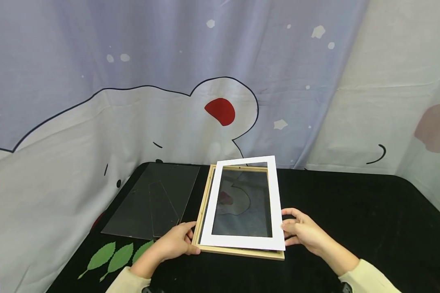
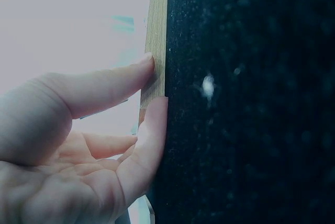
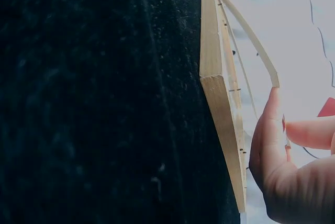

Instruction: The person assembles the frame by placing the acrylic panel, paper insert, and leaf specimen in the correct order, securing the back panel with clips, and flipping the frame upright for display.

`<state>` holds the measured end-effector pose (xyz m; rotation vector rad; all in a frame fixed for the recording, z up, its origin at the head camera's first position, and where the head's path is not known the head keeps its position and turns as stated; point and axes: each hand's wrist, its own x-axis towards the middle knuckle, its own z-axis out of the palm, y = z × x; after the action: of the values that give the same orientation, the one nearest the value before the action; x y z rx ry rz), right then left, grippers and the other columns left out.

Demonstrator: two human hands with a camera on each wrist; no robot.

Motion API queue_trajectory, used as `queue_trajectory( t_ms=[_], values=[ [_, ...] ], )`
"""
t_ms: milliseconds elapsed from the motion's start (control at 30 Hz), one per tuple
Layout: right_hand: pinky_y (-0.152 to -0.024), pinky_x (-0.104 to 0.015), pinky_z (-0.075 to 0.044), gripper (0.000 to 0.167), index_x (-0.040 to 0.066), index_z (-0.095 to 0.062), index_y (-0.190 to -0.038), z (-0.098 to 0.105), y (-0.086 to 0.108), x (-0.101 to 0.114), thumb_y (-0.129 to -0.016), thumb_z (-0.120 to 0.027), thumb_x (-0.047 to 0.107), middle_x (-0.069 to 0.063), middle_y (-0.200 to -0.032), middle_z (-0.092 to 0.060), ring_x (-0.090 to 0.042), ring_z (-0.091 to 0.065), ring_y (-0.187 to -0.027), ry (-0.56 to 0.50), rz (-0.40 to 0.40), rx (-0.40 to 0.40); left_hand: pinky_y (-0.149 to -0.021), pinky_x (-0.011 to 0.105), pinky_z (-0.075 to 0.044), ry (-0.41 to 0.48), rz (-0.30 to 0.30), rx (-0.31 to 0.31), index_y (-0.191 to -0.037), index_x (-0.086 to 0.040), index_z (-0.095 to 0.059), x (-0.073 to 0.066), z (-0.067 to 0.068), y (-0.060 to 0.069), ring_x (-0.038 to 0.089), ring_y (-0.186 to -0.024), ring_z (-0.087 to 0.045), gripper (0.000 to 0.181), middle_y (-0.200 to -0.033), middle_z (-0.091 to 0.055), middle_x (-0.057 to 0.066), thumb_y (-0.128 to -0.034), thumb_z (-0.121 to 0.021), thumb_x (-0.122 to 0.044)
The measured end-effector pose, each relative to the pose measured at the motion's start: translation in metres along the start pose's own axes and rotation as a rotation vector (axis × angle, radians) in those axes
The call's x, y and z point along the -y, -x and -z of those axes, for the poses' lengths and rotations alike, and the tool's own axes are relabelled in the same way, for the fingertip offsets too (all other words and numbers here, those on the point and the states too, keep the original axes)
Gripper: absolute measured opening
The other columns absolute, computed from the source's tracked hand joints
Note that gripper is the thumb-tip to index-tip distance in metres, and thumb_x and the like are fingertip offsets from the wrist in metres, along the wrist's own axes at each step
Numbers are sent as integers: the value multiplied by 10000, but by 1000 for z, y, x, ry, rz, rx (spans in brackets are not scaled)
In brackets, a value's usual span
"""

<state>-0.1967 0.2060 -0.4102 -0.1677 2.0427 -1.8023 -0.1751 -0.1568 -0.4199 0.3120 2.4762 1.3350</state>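
Note:
A light wooden picture frame (image 1: 238, 252) lies face down on the black table. My left hand (image 1: 176, 241) grips its lower left corner, and in the left wrist view the thumb and a finger (image 2: 149, 140) touch the wooden edge. Over the frame sits a white picture mat (image 1: 277, 203), slightly turned and raised off the wood on the right. My right hand (image 1: 304, 230) holds the mat by its right edge. Seen from the right wrist, the mat (image 3: 251, 33) bows upward above the frame (image 3: 225, 124). Reflective glass (image 1: 238, 203) shows through the mat's window.
A dark frame backing board (image 1: 132, 207) with a stand outline lies on the left of the table. In front of it are green paper leaves (image 1: 102, 255), one partly covered by my left hand. A patterned curtain (image 1: 168, 122) hangs behind the black tabletop (image 1: 370, 219).

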Motion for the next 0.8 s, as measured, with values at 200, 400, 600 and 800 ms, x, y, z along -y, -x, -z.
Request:
queue_trajectory(
  t_ms=[200, 400, 600, 800],
  values=[
    [-631, -317, -569, 542, -86, -265, -1374, -7, -4, -1, -912, -534, 6, -81, -879, -624, -180, -639, -722, 12, -26, -24, -546, 290, -493, 4, -11, 5, -1357, 159, -402, 1, 0, 0, 171, -651, -552, 802, -832, -477, 112, -674, -811, 63],
    [-617, -320, -568, 540, -94, -276, -1365, -12, -5, -1, -906, -544, 1, -97, -874, -612, -181, -634, -703, 25, -38, -44, -544, 290, -489, 20, -7, 6, -1365, 155, -396, 1, 0, 1, 174, -654, -548, 813, -832, -479, 115, -672, -811, 66],
    [-609, -315, -566, 536, -103, -287, -1364, -14, -7, -3, -901, -539, -10, -100, -861, -600, -174, -627, -690, 27, -49, -63, -543, 293, -487, 17, -9, 6, -1368, 148, -399, 0, 0, 1, 174, -645, -551, 815, -827, -481, 113, -673, -816, 59],
    [-614, -332, -568, 539, -102, -307, -1364, -15, -8, -3, -891, -548, -8, -119, -879, -595, -188, -629, -693, 42, -54, -84, -545, 292, -486, 15, -12, 6, -1364, 146, -406, 0, 1, 1, 174, -643, -551, 811, -819, -484, 113, -670, -818, 60]
  ],
)
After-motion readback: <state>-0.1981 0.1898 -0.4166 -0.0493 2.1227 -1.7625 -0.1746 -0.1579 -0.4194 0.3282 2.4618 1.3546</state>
